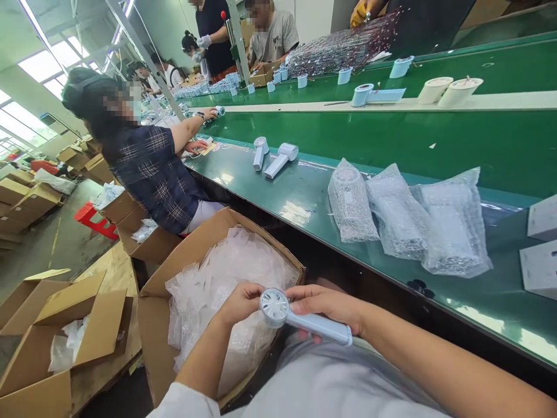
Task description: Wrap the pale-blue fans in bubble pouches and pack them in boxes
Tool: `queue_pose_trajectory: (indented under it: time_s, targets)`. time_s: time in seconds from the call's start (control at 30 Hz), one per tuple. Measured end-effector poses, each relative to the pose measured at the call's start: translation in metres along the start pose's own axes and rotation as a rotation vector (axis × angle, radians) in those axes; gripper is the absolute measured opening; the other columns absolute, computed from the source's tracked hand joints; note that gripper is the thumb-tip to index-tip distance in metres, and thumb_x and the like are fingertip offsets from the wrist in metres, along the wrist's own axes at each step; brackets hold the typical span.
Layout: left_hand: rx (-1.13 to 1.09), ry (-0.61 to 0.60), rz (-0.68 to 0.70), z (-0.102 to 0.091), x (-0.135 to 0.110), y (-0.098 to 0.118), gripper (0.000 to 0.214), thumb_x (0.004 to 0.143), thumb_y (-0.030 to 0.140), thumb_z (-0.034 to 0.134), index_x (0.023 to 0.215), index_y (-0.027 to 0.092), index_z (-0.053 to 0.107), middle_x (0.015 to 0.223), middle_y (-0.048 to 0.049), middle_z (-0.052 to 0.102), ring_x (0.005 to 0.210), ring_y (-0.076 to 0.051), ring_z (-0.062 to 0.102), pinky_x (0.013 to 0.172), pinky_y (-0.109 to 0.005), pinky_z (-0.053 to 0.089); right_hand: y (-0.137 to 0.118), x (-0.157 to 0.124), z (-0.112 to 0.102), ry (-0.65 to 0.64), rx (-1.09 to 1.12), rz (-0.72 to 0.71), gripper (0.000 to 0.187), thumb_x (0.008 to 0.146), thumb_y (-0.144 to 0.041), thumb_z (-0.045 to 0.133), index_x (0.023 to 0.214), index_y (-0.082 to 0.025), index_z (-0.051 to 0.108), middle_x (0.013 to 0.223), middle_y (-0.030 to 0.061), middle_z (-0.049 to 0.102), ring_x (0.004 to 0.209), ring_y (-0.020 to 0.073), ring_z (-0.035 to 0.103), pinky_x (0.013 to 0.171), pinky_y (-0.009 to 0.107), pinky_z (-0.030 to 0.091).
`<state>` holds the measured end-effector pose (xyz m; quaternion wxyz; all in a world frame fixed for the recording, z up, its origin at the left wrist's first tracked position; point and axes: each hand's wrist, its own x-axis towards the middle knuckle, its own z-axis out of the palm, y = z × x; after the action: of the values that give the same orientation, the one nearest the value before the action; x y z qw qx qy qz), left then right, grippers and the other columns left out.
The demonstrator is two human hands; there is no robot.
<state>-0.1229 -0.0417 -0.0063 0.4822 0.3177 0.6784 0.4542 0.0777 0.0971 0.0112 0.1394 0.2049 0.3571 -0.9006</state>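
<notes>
A light blue handheld fan [319, 326] with a round, clear-faced head is held low in front of me, its handle pointing right. My right hand [324, 302] is closed around it near the neck, thumb on top and fingertips showing beneath. Fingers of my left hand [242, 302] pinch together at the left rim of the fan's head. Directly under both hands, a carton [152, 325] is heaped with clear plastic bubble bags [226, 267].
On the green bench [304, 212] lie several bubble-wrapped fans [452, 226] and two bare fans [282, 159]. White boxes [542, 264] stand at the right. A co-worker [145, 168] sits at the left by the conveyor [369, 130], which carries blue parts. Open cartons [39, 348] occupy the left floor.
</notes>
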Motion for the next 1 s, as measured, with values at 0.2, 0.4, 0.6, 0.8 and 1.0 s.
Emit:
queue_pose_trajectory:
  time_s: [0.2, 0.4, 0.6, 0.8, 1.0]
  targets:
    - [-0.142, 0.245, 0.105, 0.02, -0.001, 0.015, 0.022, 0.069, 0.036, 0.07, 0.067, 0.015, 0.063, 0.055, 0.0037, 0.055, 0.053, -0.008, 0.045, 0.056, -0.021, 0.038, 0.003, -0.007, 0.003, 0.271, -0.035, -0.051, 0.041, 0.074, -0.038, 0.074, 0.103, -0.018, 0.052, 0.079, 0.002, 0.066, 0.058, 0.0141, 0.066, 0.038, 0.018, 0.049]
    - [0.248, 0.355, 0.504, 0.046, -0.019, 0.032, 0.013, 0.088, 0.026, 0.055, 0.081, 0.017, 0.062, 0.07, -0.0001, 0.061, 0.064, -0.012, 0.054, 0.062, -0.023, 0.044, 0.001, -0.02, 0.014, 0.322, 0.011, -0.19, 0.047, 0.074, -0.037, 0.075, 0.11, -0.021, 0.05, 0.086, 0.0014, 0.065, 0.059, 0.014, 0.066, 0.04, 0.02, 0.05]
    - [0.668, 0.247, 0.922, 0.061, -0.046, 0.013, 0.019, 0.09, 0.008, 0.048, 0.101, 0.018, 0.058, 0.083, -0.0059, 0.065, 0.077, -0.016, 0.059, 0.069, -0.028, 0.049, 0.008, -0.025, 0.019, 0.414, 0.09, -0.277, 0.048, 0.068, -0.034, 0.082, 0.105, -0.02, 0.053, 0.093, 0.002, 0.063, 0.057, 0.014, 0.066, 0.039, 0.022, 0.05]
    - [0.618, 0.316, 0.709, 0.094, -0.045, 0.007, 0.016, 0.094, 0.015, 0.045, 0.091, 0.019, 0.059, 0.077, -0.0052, 0.064, 0.071, -0.017, 0.06, 0.066, -0.028, 0.048, 0.015, -0.015, 0.018, 0.455, 0.377, -0.118, 0.033, 0.09, -0.029, 0.063, 0.116, -0.025, 0.044, 0.075, -0.0019, 0.064, 0.055, 0.0144, 0.066, 0.048, 0.025, 0.056]
    - [0.348, 0.182, 0.386, 0.094, -0.041, 0.031, 0.017, 0.092, 0.029, 0.051, 0.087, 0.019, 0.064, 0.078, -0.0047, 0.066, 0.073, -0.017, 0.059, 0.069, -0.029, 0.047, 0.022, -0.016, 0.009, 0.394, 0.513, 0.011, 0.009, 0.098, -0.025, 0.05, 0.094, -0.018, 0.051, 0.066, 0.0007, 0.065, 0.053, 0.0127, 0.065, 0.051, 0.023, 0.056]
